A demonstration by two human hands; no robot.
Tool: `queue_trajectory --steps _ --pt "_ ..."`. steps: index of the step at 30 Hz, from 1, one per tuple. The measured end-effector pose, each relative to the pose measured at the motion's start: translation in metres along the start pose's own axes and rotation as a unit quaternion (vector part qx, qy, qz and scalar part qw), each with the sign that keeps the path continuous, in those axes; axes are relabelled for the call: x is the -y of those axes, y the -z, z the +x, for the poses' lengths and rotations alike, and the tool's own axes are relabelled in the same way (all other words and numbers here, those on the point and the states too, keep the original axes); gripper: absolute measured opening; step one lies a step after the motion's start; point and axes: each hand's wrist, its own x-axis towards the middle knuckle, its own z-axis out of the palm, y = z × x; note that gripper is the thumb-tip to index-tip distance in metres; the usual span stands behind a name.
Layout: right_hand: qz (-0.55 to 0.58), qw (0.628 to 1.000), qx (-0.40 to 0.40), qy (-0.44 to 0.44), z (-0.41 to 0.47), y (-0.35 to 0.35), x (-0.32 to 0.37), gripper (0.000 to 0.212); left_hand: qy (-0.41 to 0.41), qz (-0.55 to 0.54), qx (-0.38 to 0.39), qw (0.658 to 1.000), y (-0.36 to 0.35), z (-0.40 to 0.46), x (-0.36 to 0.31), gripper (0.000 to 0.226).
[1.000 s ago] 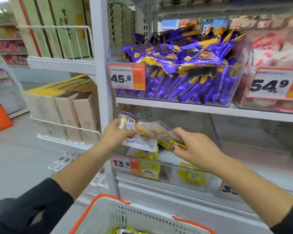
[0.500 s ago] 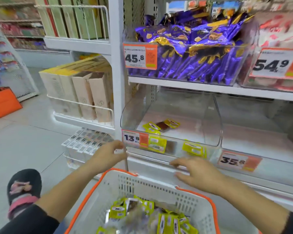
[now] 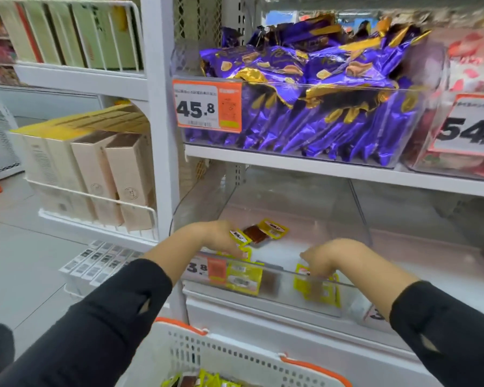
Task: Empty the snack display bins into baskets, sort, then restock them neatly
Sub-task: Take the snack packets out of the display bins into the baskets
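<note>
A clear display bin on the lower shelf holds only a few yellow-and-brown snack packets. Both of my hands are inside it. My left hand is at the bin's front left, its fingers curled down onto a yellow packet. At the front right, my right hand curls its fingers over another yellow packet against the front wall. Below me is a white basket with an orange rim, with several yellow packets in it.
The bin above is full of purple snack bags and carries a 45.8 price tag. A red-and-white snack bin stands at its right. Beige boxes fill a wire rack to the left. The neighbouring lower bin holds nothing I can see.
One second ago both hands carried packets out of the bin. They then hung over the basket, which now holds those packets. Both hands have since reached back into the bin.
</note>
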Motion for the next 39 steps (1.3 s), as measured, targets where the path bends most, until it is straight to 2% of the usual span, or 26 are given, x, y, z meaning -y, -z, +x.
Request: queue_trajectory --steps 1,3,5,9,13,16,17,18,20,22,24,26,28,30,32,35,37,38,39 --pt "-0.004 1.000 0.000 0.002 0.004 -0.003 -0.001 0.061 0.007 0.002 0.035 0.999 0.000 0.012 0.001 0.079" --pt "0.012 1.000 -0.019 0.008 0.008 -0.007 -0.001 0.044 0.016 0.015 0.053 0.998 -0.002 0.036 0.006 0.096" --pt "0.027 0.999 -0.038 0.017 0.006 -0.010 0.001 0.038 0.034 0.043 0.040 0.998 -0.008 0.057 0.014 0.096" --pt "0.063 0.995 -0.068 0.046 0.006 -0.011 0.006 0.033 0.053 0.027 0.039 0.997 -0.018 0.076 0.024 0.068" --pt "0.150 0.981 -0.087 0.084 0.003 0.003 0.015 0.015 0.029 0.011 0.033 0.999 -0.017 0.076 0.026 0.065" --pt "0.281 0.947 -0.108 0.109 0.011 0.014 0.022 0.024 0.007 -0.001 0.040 0.999 -0.018 0.073 0.031 0.019" --pt "0.315 0.935 -0.115 0.114 0.014 0.015 0.024 0.028 0.005 -0.014 0.041 0.999 -0.017 0.069 0.029 0.013" --pt "0.346 0.923 -0.119 0.119 0.018 0.014 0.026 0.028 0.000 -0.023 0.046 0.999 -0.016 0.064 0.025 0.017" --pt "0.398 0.901 -0.112 0.133 0.022 0.010 0.029 0.026 0.011 -0.044 0.076 0.996 -0.011 0.050 0.016 0.044" --pt "0.425 0.887 -0.097 0.152 0.026 0.006 0.031 0.019 0.024 -0.084 0.128 0.988 -0.006 0.038 0.010 0.049" --pt "0.443 0.878 -0.089 0.159 0.029 0.004 0.034 0.024 0.023 -0.066 0.174 0.982 -0.004 0.032 0.012 0.049" --pt "0.453 0.875 -0.089 0.148 0.030 0.005 0.036 0.034 0.025 -0.018 0.187 0.982 -0.005 0.030 0.018 0.064" --pt "0.445 0.882 -0.075 0.138 0.028 0.007 0.037 0.045 0.030 0.032 0.179 0.983 -0.006 0.028 0.019 0.076" --pt "0.429 0.892 -0.053 0.133 0.026 0.008 0.036 0.051 0.043 0.060 0.176 0.982 -0.007 0.027 0.021 0.075" --pt "0.429 0.891 -0.031 0.143 0.026 0.007 0.033 0.038 0.045 0.066 0.182 0.980 -0.007 0.027 0.022 0.066" --pt "0.406 0.898 -0.015 0.169 0.026 0.003 0.032 0.024 0.034 0.083 0.180 0.980 -0.008 0.026 0.020 0.069" --pt "0.411 0.893 -0.059 0.176 0.019 0.003 0.033 0.019 0.001 0.066 0.136 0.989 -0.009 0.024 0.018 0.042" --pt "0.429 0.880 -0.093 0.180 0.014 0.005 0.032 0.015 -0.024 0.041 0.097 0.994 -0.007 0.020 0.017 0.029" --pt "0.451 0.864 -0.132 0.180 0.007 0.008 0.030 0.021 -0.045 0.008 0.054 0.997 -0.003 0.015 0.016 0.025"
